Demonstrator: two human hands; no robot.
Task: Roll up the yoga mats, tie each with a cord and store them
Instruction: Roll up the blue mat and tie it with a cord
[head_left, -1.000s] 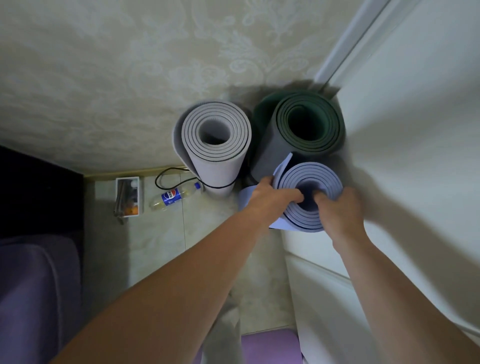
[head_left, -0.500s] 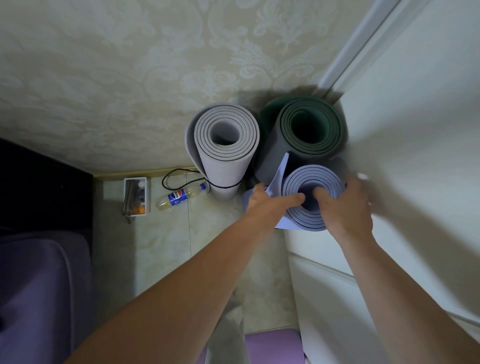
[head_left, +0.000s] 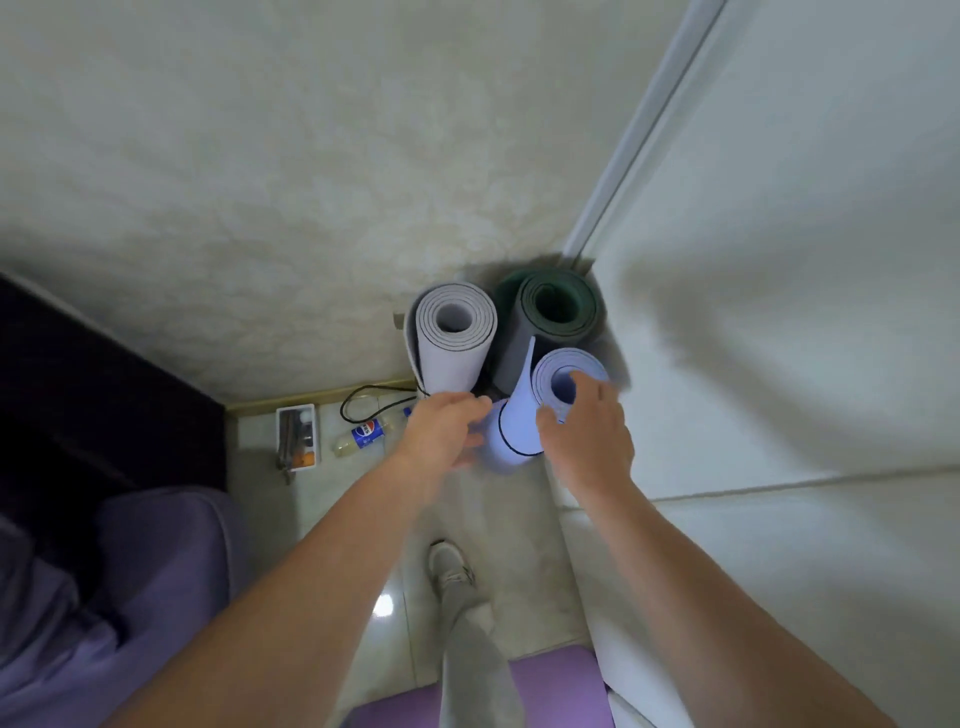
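Both hands have slid out of the core of the lilac mat (head_left: 519, 421). It stands upright in the far corner, near of the grey mat (head_left: 453, 340) and green mat (head_left: 558, 312). The right hand (head_left: 587, 439) is over its top, fingers spread. The left hand (head_left: 447, 431) is at its left side, fingers loosely curled; the blur hides any grip. A black cord (head_left: 506, 444) circles the mat.

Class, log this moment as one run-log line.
stage: storing | lilac mat: upright beside grey mat, green mat; cord on | left hand: at its side, grip blurred | right hand: fingers on top
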